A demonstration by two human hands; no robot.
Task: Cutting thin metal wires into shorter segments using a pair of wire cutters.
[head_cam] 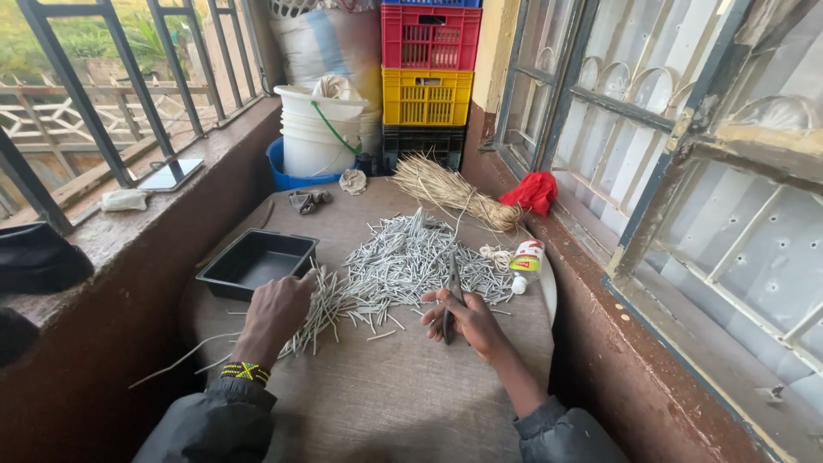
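1. The left hand point(274, 313) rests flat, fingers loosely together, on a bunch of pale cut sticks point(321, 309) lying lengthwise away from it.
2. The right hand point(467, 319) is closed around dark scissors point(451, 296), blades pointing away.
3. Beyond both hands spreads the main stick pile point(411, 257); the right hand is nearer.
4. Left of it, by the left hand, sits a black tray point(257, 261).

Round table on a balcony, sticks in the middle

A pile of cut sticks point(403, 261) lies on the table point(403, 394); tray point(255, 261) left, bottle point(526, 260) right, fibre bundle point(450, 190) behind, crates point(427, 81) and buckets point(315, 129) far.
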